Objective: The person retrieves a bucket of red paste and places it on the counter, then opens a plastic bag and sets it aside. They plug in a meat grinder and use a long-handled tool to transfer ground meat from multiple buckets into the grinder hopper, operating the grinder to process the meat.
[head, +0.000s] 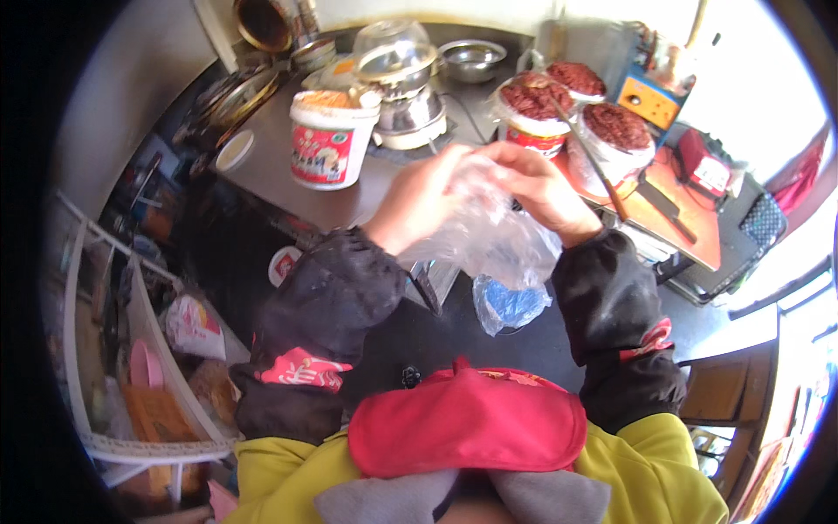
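A thin clear plastic bag [488,239] hangs from both of my hands at chest height. My left hand [422,196] grips its top edge from the left, with the fingers bunched in the film. On the other side my right hand [546,190] pinches the top of the same bag, its thumb and fingers partly hidden by glare. Beneath, low between my forearms, there is a bag with a blue lining [514,304]. Just beyond my right hand stands a tub of dark red minced filling [537,98], with a wooden-handled tool [592,160] leaning from it.
A white tub with a red label [321,154] stands on the steel table [262,154] beside a domed appliance [399,92]. Farther back is a metal bowl [473,60]. A cleaver [664,206] lies on the orange board [707,239] at right. A white rack [141,288] is at left.
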`<state>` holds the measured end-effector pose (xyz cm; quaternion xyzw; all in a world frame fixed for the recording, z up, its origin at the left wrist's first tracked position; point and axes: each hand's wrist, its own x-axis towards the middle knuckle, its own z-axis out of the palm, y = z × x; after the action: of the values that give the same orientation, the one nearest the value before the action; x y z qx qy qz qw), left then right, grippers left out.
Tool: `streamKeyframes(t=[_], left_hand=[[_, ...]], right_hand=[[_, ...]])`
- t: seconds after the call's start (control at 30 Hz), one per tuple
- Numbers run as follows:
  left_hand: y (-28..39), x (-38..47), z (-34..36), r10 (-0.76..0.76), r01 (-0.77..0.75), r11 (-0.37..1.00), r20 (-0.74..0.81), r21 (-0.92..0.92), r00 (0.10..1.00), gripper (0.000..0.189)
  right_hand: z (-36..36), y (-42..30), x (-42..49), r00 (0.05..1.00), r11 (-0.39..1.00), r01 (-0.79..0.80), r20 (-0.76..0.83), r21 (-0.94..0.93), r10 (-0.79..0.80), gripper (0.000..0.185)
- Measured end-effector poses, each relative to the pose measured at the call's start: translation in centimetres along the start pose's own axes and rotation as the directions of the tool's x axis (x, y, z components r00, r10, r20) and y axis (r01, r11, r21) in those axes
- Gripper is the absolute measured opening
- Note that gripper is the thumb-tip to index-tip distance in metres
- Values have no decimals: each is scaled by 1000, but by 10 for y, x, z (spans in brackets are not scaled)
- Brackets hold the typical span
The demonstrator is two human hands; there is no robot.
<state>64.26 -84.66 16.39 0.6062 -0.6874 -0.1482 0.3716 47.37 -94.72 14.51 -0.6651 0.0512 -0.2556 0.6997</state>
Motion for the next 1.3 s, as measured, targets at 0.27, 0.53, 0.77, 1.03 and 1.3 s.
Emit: streamKeyframes(t=[0.27, 0.53, 0.77, 1.03, 1.3], left_hand=[[-47, 21, -23, -53, 49, 976, -10, -213, 999, 17], [-79, 9, -49, -149, 46, 917, -233, -397, 961, 37], [-78, 11, -36, -31, 6, 999, -559, -46, 829, 34], [27, -42, 87, 661, -596, 616, 74, 516, 747, 52], [11, -25, 52, 531, -699, 493, 457, 518, 714, 17]], right_hand=[[-58, 47, -59, 984, 888, -148, -158, -435, 86, 21], [-115, 62, -103, 907, 958, -134, -420, -255, 15, 27], [-99, 35, -90, 815, 936, -26, -535, 351, 223, 17], [-35, 3, -47, 878, 870, 93, -452, 484, 158, 29], [-11, -18, -41, 883, 960, 80, -465, 269, 56, 35]])
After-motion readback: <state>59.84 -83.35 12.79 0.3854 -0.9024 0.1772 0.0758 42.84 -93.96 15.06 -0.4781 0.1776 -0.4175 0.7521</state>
